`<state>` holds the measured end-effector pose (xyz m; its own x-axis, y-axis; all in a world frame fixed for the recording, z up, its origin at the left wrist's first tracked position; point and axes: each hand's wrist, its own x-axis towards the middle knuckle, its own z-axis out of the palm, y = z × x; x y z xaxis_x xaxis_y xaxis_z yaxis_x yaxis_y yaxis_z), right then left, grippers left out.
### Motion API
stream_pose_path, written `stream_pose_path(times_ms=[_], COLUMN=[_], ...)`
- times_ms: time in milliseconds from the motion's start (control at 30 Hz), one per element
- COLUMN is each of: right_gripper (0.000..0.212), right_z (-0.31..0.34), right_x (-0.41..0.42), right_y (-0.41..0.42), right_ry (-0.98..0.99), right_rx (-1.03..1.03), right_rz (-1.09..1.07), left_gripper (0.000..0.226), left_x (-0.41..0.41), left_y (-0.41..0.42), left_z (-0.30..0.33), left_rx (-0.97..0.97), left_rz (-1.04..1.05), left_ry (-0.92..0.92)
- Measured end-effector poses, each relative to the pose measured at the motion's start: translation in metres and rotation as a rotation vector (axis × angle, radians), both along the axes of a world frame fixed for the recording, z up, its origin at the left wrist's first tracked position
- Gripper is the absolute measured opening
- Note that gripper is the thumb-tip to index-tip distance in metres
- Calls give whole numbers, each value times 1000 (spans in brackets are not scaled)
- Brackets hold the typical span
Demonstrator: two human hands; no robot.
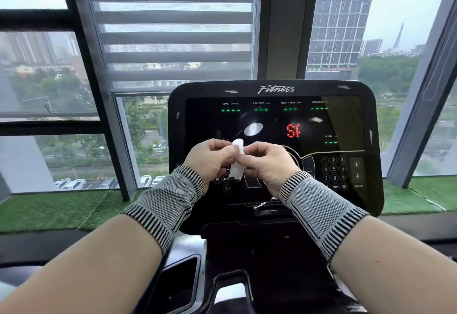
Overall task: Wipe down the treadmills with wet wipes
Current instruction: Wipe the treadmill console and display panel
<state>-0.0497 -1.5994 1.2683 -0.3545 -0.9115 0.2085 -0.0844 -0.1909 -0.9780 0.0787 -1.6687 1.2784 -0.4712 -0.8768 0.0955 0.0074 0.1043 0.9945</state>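
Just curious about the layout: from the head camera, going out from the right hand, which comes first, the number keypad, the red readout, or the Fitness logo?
Measured from the right hand:
1. Number keypad, just to its right, low on the console.
2. Red readout, above the hand; close to the keypad's distance, so this order is loose.
3. Fitness logo, at the console's top edge, clearly farthest.

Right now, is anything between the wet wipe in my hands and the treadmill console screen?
Nothing visible. The left hand and right hand pinch the bunched wet wipe in front of the console; its dark panel behind is bare.
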Motion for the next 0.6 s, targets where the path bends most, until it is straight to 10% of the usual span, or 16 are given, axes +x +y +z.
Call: stream_pose_path(times_ms=[433, 600], right_gripper=[14, 16], right_z=[10, 13], right_x=[-14, -12], right_y=[5, 3], right_ry=[-454, -465], right_rx=[-1, -18], right_rz=[-82, -103], left_gripper=[20, 6], left_x=[4, 3], left_y=[-11, -14], left_z=[3, -1], left_rx=[136, -392], left_rz=[54, 364], left_ry=[4, -214])
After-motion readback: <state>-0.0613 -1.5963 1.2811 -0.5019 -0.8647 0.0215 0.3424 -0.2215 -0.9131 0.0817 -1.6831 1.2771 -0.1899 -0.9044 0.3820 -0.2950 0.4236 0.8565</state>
